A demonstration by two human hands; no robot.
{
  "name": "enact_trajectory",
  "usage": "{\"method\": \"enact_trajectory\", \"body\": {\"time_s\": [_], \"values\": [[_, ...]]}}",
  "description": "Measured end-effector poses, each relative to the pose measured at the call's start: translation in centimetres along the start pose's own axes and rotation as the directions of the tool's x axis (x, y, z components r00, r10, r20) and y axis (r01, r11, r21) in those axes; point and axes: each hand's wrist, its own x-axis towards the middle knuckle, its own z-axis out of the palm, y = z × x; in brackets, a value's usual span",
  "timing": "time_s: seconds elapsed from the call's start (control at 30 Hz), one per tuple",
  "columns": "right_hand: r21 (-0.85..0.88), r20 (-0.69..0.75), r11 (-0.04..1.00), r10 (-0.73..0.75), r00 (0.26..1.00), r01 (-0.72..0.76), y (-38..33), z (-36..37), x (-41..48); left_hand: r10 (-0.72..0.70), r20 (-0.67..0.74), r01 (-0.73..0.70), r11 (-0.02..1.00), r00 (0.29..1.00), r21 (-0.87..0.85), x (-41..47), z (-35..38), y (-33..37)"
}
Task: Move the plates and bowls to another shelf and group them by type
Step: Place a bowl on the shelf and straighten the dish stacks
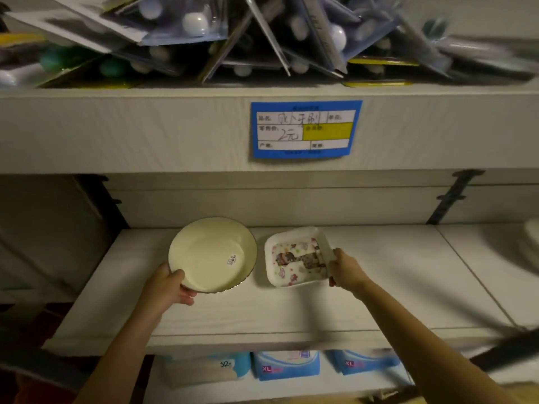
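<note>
A round cream plate (210, 255) with a dark rim and a small sticker is tilted above the white shelf (262, 310). My left hand (170, 287) grips its near-left edge. To its right is a square white dish (294, 258) with a cartoon print inside, also tilted. My right hand (345, 269) holds that dish by its right rim. The two dishes sit side by side without touching.
The upper shelf holds a heap of packaged goods (233, 39) and carries a blue price label (306, 129). Blue packs (285, 365) fill the shelf below. Something white and blurred (530, 240) lies at the far right of the shelf.
</note>
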Motion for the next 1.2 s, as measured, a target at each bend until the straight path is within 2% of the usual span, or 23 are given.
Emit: {"method": "enact_trajectory", "body": {"time_s": [0.1,0.5,0.7,0.9,1.07,1.2], "values": [[0.043,-0.073,0.998,-0.032,0.997,0.035,2.2,-2.3,-4.6,0.029,0.086,-0.035,0.998,0.996,0.060,-0.8,0.6,1.0],[0.243,-0.361,0.969,0.127,0.924,-0.038,13.3,-10.2,-18.2,0.189,0.400,-0.281,0.942,0.897,0.185,-9.4,9.9,6.1],[0.271,-0.387,0.961,0.165,0.907,-0.059,20.0,-15.3,-23.8,0.225,0.485,-0.369,0.902,0.845,0.224,-16.0,16.2,7.6],[0.322,-0.385,0.945,0.191,0.903,-0.063,27.1,-21.9,-29.2,0.163,0.535,-0.296,0.940,0.829,0.172,-22.9,24.8,7.2],[0.261,-0.434,0.961,0.205,0.877,-0.095,33.2,-27.1,-31.6,0.173,0.588,-0.333,0.927,0.790,0.174,-27.6,31.8,7.3],[0.291,-0.452,0.951,0.236,0.860,-0.107,37.2,-30.7,-32.6,0.173,0.624,-0.355,0.917,0.762,0.180,-30.7,36.5,8.5]]}}
